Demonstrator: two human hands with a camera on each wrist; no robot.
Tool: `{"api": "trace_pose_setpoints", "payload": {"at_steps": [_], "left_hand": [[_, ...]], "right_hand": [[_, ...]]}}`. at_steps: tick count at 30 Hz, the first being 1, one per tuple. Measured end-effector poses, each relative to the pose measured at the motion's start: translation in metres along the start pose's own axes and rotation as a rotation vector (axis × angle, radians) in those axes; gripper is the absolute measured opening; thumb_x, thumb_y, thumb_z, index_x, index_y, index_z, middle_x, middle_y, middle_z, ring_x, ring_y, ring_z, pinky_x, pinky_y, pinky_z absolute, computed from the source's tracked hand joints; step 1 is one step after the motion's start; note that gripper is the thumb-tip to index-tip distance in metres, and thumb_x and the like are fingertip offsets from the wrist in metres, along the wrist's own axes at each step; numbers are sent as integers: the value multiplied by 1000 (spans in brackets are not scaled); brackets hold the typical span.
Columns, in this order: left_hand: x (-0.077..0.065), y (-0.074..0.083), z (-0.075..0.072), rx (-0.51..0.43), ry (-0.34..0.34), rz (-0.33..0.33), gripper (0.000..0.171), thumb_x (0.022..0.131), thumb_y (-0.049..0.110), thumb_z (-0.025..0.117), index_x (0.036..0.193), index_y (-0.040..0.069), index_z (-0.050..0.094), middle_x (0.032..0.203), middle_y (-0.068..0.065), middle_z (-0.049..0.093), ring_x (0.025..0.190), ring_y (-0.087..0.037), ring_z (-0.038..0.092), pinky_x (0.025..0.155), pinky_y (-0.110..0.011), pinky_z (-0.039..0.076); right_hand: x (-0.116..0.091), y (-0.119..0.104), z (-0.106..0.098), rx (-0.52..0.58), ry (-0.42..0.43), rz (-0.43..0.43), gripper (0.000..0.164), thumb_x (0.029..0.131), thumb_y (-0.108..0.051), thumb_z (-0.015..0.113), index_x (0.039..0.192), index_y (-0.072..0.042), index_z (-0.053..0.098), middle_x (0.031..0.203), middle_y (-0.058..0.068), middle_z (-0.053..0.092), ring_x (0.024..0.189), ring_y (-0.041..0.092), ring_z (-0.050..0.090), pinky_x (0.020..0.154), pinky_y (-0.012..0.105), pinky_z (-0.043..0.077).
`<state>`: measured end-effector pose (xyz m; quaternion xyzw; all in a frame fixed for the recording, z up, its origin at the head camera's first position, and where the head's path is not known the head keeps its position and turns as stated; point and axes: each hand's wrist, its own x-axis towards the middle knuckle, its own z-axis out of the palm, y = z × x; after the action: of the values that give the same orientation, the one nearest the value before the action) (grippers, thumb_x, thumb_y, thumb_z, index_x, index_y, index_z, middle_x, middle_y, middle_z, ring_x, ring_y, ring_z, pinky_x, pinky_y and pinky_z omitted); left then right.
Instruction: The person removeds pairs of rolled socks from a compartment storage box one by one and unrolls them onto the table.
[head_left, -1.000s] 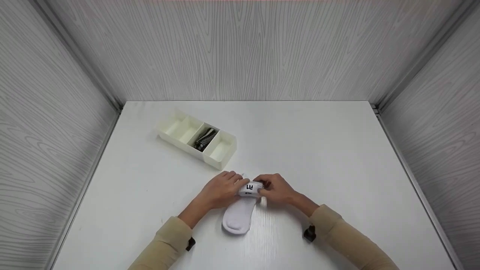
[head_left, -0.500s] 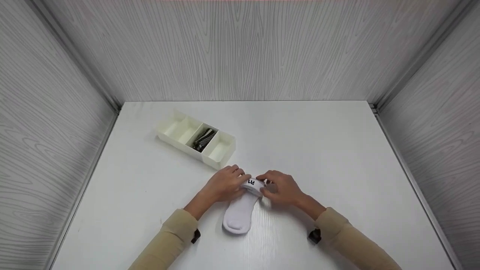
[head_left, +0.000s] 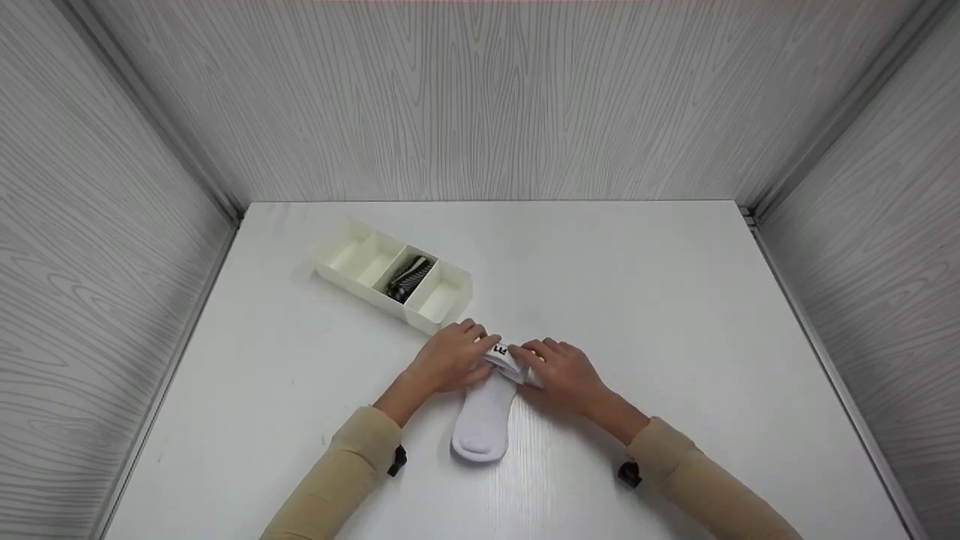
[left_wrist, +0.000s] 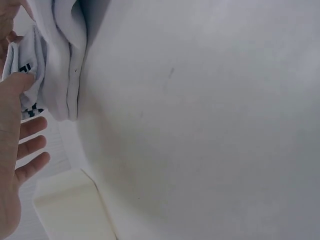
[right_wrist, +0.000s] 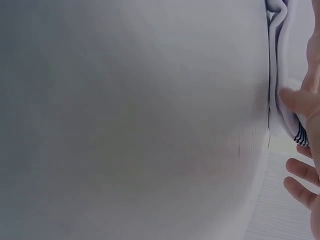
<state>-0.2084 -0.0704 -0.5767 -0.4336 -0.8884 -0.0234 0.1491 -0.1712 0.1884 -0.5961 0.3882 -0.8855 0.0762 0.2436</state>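
White socks [head_left: 482, 427], stacked in layers, lie on the table with their toe end toward me. Their cuff, marked with black lettering, is folded over at the far end. My left hand [head_left: 450, 358] pinches the cuff's left side between thumb and fingers. On the right side, my right hand [head_left: 566, 375] grips the cuff edge. The left wrist view shows the sock layers [left_wrist: 60, 65] beside the left thumb, with the other fingers spread. In the right wrist view, the right thumb presses on the sock [right_wrist: 281, 75] near dark stripes; part of that hand is cut off.
A cream divided box [head_left: 360, 289] stands at an angle beyond my left hand. One of its compartments holds a rolled black-and-white striped item [head_left: 409, 279], perhaps socks. Wood-grain panels [head_left: 480, 105] enclose the white table [head_left: 637, 285] at the back and sides.
Both hands have shifted slightly away from me, and the socks have slid a little the same way. The right fingers have come over the cuff, and the folded band sits tilted.
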Motion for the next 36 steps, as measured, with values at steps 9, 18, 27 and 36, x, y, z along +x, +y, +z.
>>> {"api": "trace_pose_setpoints", "payload": {"at_steps": [9, 18, 27, 36], "left_hand": [[-12, 5, -6, -39, -39, -123, 61, 100, 51, 65, 143, 7, 61, 120, -11, 73, 110, -27, 68, 90, -41, 59], [-35, 15, -10, -86, -49, -179, 54, 99, 48, 68, 136, 9, 65, 120, -8, 71, 110, -25, 67, 91, -40, 58], [-48, 28, -10, -146, -129, -101, 53, 97, 54, 67, 133, 14, 66, 134, -9, 67, 125, -26, 63, 101, -41, 57], [-52, 34, -10, -133, -172, -59, 58, 100, 61, 58, 135, 16, 67, 145, -10, 64, 136, -26, 60, 106, -42, 55]], "right_hand": [[5, 11, 6, 82, 47, 43, 42, 81, -19, 88, 121, -16, 73, 97, 0, 75, 79, 17, 69, 66, 31, 59], [11, 19, 2, 266, 41, 176, 36, 84, -9, 84, 119, -12, 75, 92, 4, 76, 79, 19, 71, 65, 33, 60], [16, 23, 5, 421, -11, 336, 47, 85, -2, 79, 131, -11, 72, 104, 9, 80, 82, 21, 76, 72, 35, 62], [28, 29, 13, 573, -68, 472, 33, 94, -12, 77, 127, -7, 74, 107, 8, 80, 85, 18, 72, 75, 31, 60]]}}
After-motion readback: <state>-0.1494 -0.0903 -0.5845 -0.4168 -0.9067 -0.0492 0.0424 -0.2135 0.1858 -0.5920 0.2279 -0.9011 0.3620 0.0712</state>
